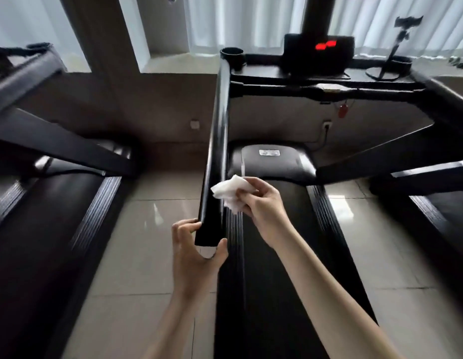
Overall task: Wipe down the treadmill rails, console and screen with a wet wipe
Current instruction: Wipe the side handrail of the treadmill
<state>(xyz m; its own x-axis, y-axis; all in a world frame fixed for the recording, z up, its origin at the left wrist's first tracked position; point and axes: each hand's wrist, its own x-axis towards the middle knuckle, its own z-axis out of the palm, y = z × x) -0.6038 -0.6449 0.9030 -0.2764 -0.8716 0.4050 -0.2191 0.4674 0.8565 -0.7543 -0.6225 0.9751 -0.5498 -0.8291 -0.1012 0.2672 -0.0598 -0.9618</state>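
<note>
Left hand [196,252], lower centre of the frame: fingers and thumb curled round the near end of the left rail [217,141], grasping it. Right hand [264,206], just above and to the right: fingers pinching a crumpled white wet wipe [231,191], which is held against the right side of that rail, a little above the left hand. Rail is black and runs up the centre of the frame to the console [264,72] at upper centre. Screen [319,54] stands on the console, showing red digits, blurred and unreadable. 2 cup holders noted. Left cup holder [231,54], at the rail's top, is dark inside; contents cannot be told. Right cup holder [402,64], upper right, is blurred, with a black stand [395,49] rising at it. Belt [266,294] lies below the right forearm. Tiled floor [147,229] shows on either side.
</note>
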